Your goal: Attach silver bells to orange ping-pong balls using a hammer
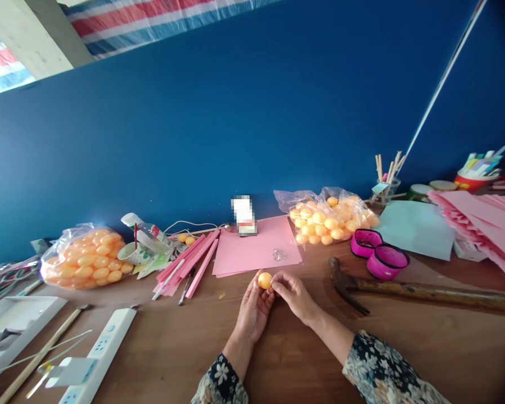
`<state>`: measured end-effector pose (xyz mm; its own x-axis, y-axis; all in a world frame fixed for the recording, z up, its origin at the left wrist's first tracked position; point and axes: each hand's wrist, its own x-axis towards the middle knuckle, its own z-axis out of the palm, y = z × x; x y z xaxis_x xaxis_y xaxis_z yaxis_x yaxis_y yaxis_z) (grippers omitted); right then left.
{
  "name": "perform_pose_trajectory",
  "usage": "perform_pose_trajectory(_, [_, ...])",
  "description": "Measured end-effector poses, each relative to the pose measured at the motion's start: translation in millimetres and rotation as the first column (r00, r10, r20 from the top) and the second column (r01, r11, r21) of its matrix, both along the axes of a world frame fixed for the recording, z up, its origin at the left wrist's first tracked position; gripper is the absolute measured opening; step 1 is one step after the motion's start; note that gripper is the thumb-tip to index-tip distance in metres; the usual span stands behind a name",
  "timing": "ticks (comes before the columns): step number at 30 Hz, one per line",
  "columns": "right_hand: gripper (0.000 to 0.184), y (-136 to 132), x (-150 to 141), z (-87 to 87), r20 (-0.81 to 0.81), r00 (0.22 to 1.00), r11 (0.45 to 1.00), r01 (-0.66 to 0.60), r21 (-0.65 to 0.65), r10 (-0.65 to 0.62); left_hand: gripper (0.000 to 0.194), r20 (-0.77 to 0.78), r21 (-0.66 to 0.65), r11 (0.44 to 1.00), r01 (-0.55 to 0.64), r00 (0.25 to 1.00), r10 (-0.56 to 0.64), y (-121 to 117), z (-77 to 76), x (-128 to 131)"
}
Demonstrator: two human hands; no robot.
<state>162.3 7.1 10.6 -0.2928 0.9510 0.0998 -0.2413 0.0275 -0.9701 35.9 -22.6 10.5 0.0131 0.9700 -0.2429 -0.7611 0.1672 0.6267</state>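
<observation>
Left hand (255, 314), ball (265, 280) seemingly between fingertips

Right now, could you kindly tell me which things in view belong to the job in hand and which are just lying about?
Belonging, it seems:
ball between left hand and right hand
bagged balls

Just lying about, apparently:
claw hammer
power strip
bottle

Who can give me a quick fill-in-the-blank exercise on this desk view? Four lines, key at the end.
1. Orange balls held in the left hand number ____.
2. The claw hammer lies to the ____ of the right hand.
3. The flat paper just beyond the hands is coloured ____.
4. The magenta round containers number ____.

Missing words: one; right; pink; two.
</observation>
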Motion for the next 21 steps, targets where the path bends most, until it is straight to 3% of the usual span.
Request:
perform_pose_trajectory(4, [0.015, -1, 0, 3.6, -0.043, 0.999, 0.998, -0.009, -0.058, 0.007, 0.037, 0.017, -0.005, 1.0, 0.026, 1.0, -0.026, 0, -0.6, -1])
perform_pose_trajectory(9, [0.016, -1, 1, 6.7, -0.106, 0.994, 0.987, 0.0, -0.161, -0.018, 0.019, 0.061, -0.064, 0.998, 0.011, 0.998, -0.007, 2, 0.7, -3])
perform_pose_trajectory(21, [0.017, 0, 2, 6.3, -0.107, 0.993, 0.984, 0.02, -0.18, -0.039, 0.034, 0.215, -0.165, 0.982, 0.095, 0.975, -0.059, 4, -2.8, -13])
